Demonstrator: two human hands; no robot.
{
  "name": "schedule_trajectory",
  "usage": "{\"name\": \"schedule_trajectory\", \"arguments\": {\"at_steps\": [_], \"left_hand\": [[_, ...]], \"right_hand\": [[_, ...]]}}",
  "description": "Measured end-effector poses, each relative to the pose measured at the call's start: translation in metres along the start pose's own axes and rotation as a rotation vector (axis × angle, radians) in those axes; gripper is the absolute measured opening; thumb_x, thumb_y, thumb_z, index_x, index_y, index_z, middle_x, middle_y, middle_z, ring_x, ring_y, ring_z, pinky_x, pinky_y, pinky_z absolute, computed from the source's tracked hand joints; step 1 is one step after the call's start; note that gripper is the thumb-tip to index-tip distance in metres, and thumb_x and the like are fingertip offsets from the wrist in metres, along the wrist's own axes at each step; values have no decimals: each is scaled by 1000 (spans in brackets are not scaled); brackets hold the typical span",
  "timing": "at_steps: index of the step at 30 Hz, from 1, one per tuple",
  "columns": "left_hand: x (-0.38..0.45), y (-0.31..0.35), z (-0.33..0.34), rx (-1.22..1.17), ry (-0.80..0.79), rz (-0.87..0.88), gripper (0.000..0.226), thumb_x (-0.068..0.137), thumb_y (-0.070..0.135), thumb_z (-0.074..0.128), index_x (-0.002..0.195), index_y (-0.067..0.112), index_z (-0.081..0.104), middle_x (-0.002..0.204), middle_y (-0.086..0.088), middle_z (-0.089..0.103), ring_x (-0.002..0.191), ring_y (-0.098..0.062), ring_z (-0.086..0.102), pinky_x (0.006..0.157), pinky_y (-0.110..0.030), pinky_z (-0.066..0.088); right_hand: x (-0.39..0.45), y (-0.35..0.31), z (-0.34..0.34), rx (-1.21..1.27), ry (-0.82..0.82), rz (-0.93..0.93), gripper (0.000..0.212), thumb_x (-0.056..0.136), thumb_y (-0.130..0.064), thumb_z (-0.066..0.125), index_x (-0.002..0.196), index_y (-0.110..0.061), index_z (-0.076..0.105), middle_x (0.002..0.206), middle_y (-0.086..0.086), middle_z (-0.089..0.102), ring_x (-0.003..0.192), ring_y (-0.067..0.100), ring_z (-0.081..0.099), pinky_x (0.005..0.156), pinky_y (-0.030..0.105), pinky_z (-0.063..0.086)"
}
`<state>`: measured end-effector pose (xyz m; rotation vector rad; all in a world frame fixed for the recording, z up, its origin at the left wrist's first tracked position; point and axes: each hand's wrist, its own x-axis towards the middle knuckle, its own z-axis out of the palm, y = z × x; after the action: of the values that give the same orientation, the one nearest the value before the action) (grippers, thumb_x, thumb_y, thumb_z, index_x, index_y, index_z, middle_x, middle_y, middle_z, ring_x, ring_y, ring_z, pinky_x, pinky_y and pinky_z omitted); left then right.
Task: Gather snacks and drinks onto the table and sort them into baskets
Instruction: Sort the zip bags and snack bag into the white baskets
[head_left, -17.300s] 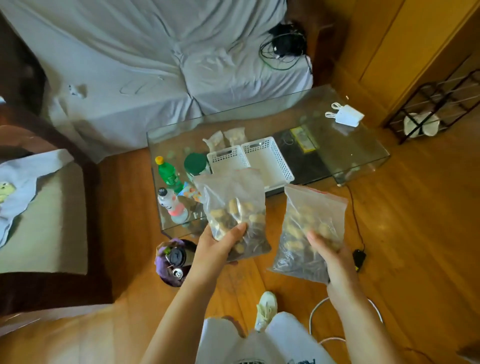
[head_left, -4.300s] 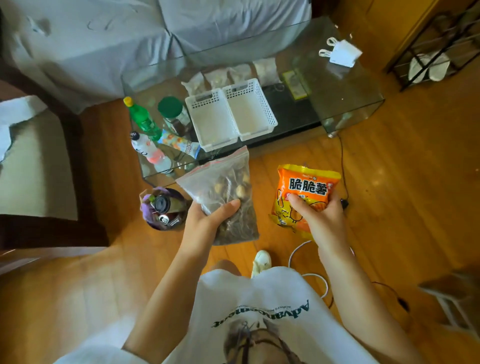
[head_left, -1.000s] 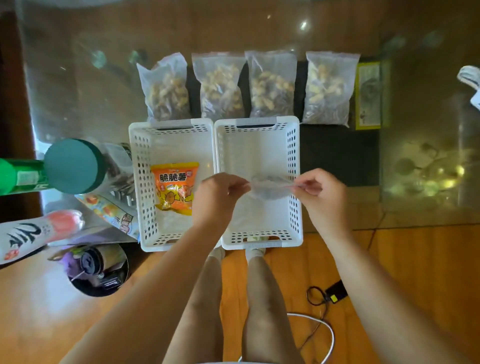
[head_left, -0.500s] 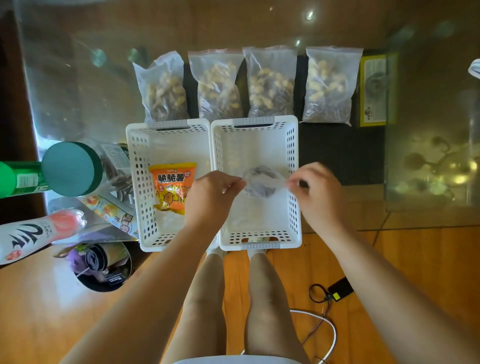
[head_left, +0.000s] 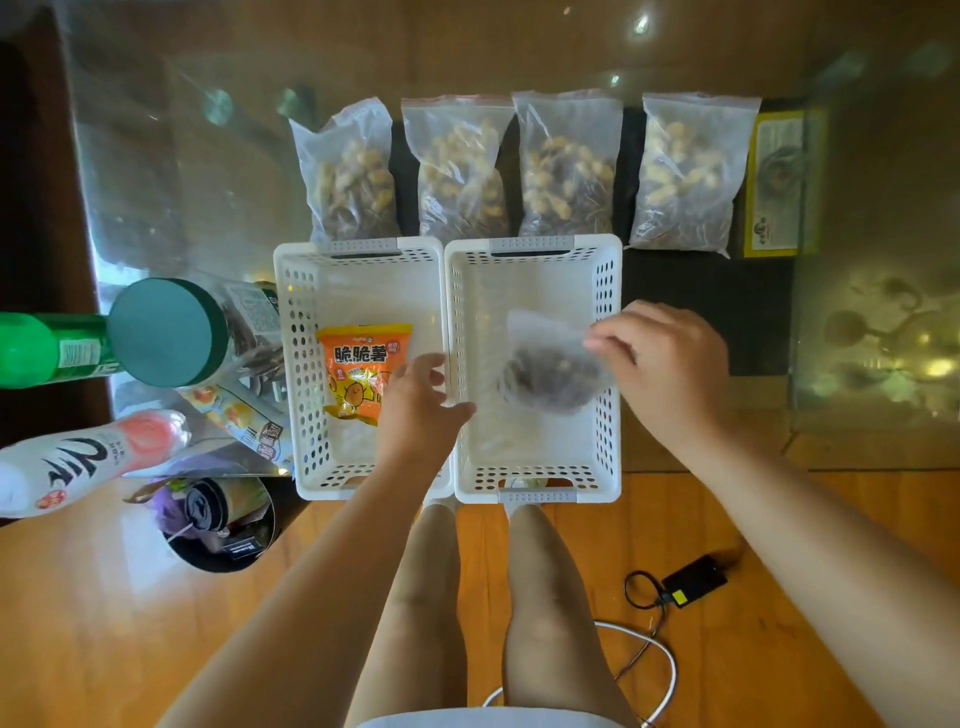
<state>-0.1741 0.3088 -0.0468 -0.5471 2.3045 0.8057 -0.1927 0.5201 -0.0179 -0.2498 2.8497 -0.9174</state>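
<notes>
Two white baskets stand side by side on the glass table. The left basket (head_left: 306, 364) holds an orange snack packet (head_left: 358, 364). Over the right basket (head_left: 608, 312) my right hand (head_left: 670, 364) pinches the top edge of a small clear bag of dark snacks (head_left: 550, 374). My left hand (head_left: 421, 410) hovers above the rim between the baskets, fingers loose, holding nothing. Several clear zip bags of nuts (head_left: 457, 171) lie in a row behind the baskets.
At the left of the glass table (head_left: 182, 182) lie a green bottle (head_left: 47, 348), a green-lidded jar (head_left: 166, 332), a white and pink bottle (head_left: 88, 462) and a flat snack packet (head_left: 234, 421). A bin (head_left: 218, 519) stands on the wooden floor. Cables and a charger (head_left: 691, 582) lie at the right.
My left hand has let go of the small clear bag and drawn back toward the left. The bag now hangs from my right hand alone, lower inside the right basket.
</notes>
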Motion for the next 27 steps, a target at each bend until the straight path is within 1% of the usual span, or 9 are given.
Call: {"name": "schedule_trajectory", "arguments": {"at_steps": [4, 6, 7, 10, 15, 20, 22, 24, 27], "left_hand": [[3, -6, 5, -33, -28, -92, 53, 82, 12, 68, 131, 13, 49, 116, -5, 59, 96, -17, 58, 79, -28, 48], [4, -9, 8, -31, -40, -108, 49, 83, 12, 66, 130, 13, 53, 115, -5, 62, 97, -19, 60, 79, -28, 50], [4, -9, 9, -25, -43, -111, 46, 84, 12, 65, 129, 13, 55, 115, -6, 64, 95, -19, 61, 77, -28, 51], [4, -8, 11, -2, -24, -105, 46, 85, 9, 62, 130, 13, 55, 115, -8, 66, 97, -23, 63, 76, -30, 52], [6, -11, 10, 32, -24, -82, 38, 84, 8, 61, 121, 14, 62, 109, -6, 69, 90, -23, 65, 68, -28, 52], [9, -15, 10, -5, -21, -107, 44, 84, 10, 63, 128, 11, 57, 114, -5, 68, 92, -20, 64, 70, -22, 47], [10, -16, 11, -23, -31, -117, 47, 84, 10, 64, 130, 12, 55, 116, -5, 68, 98, -21, 64, 71, -21, 46], [11, -17, 10, -24, -36, -117, 47, 84, 11, 64, 130, 12, 55, 116, -5, 68, 99, -21, 64, 72, -21, 45], [12, -18, 10, -28, -40, -129, 48, 84, 11, 65, 131, 13, 54, 117, -4, 68, 98, -19, 64, 72, -20, 45]], "right_hand": [[5, -10, 3, -16, -203, -122, 11, 84, -9, 64, 81, -6, 73, 82, 7, 72, 70, 26, 67, 56, 39, 53], [14, -12, 3, 32, -193, -38, 13, 88, -13, 60, 86, -7, 72, 98, 5, 73, 83, 25, 69, 64, 41, 54], [20, -12, 3, 53, -161, 2, 14, 89, -15, 58, 88, -8, 70, 100, 5, 73, 85, 26, 68, 66, 41, 54], [37, -17, 8, 75, -126, 25, 15, 91, -19, 55, 91, -9, 67, 92, 3, 74, 81, 27, 67, 68, 40, 52], [61, -28, 18, 75, -109, 21, 13, 91, -19, 54, 91, -11, 64, 69, 2, 63, 65, 26, 58, 59, 35, 44], [88, -21, 25, 102, -152, 79, 14, 92, -19, 51, 95, -10, 61, 83, 9, 68, 78, 28, 61, 70, 41, 49], [94, -17, 27, 160, -187, 114, 12, 93, -17, 50, 94, -9, 59, 85, 8, 67, 80, 26, 61, 72, 36, 46], [97, -14, 28, 223, -276, 122, 10, 93, -15, 49, 92, -10, 57, 83, 8, 65, 79, 25, 58, 68, 30, 39], [97, -9, 27, 286, -385, 106, 10, 93, -12, 48, 86, -16, 54, 79, 4, 59, 77, 23, 53, 68, 29, 35]]}}
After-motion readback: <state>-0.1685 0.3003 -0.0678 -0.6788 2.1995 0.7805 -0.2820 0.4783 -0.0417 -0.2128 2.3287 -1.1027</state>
